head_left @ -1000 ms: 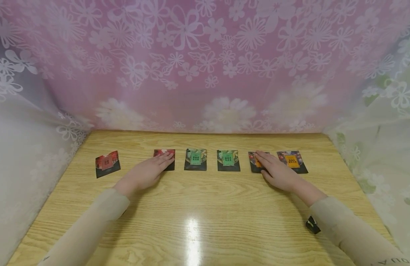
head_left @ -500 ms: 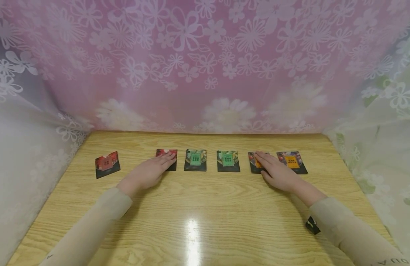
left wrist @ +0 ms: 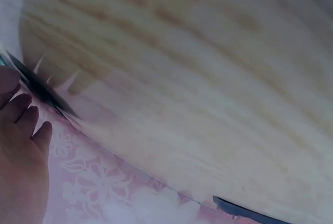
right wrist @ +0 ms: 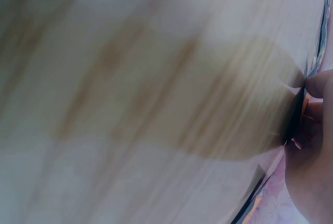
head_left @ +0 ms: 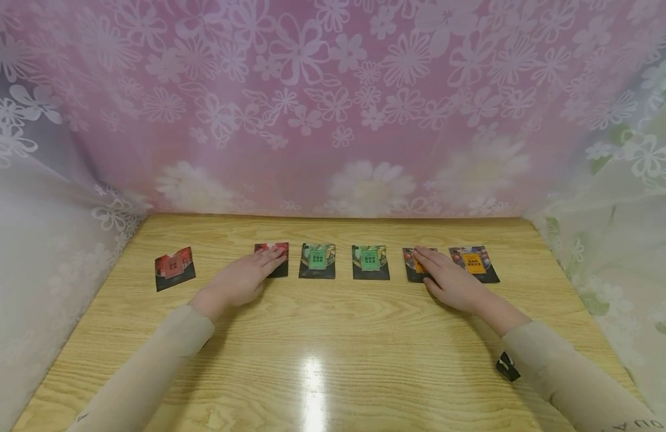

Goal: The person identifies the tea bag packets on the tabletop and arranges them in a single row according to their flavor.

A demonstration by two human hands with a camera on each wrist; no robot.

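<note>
My left hand (head_left: 238, 281) lies with its fingers stretched over a small red and black packet (head_left: 280, 268), hiding much of its left side. On the other side, the straight fingers of my right hand (head_left: 453, 282) rest on an orange-labelled black packet (head_left: 412, 273) and cover part of its label. Another orange-labelled packet (head_left: 476, 263) lies just right of it, close behind the hand. Between the hands, two green-labelled packets (head_left: 317, 260) sit flat and upright to the view. In the right wrist view, my right hand (right wrist: 309, 146) shows at the right edge, by a dark packet edge.
A second red packet (head_left: 174, 269), slightly turned and with an uneven top edge, lies at the far left of the wooden table (head_left: 290, 336). A small black object (head_left: 508, 366) shows beside the right sleeve. Pink floral cloth (head_left: 333, 120) hangs behind the table.
My left hand and the red packet under it have shifted a little to the right, nearer the green-labelled packets, then stopped. The right hand stays on the orange-labelled packet.
</note>
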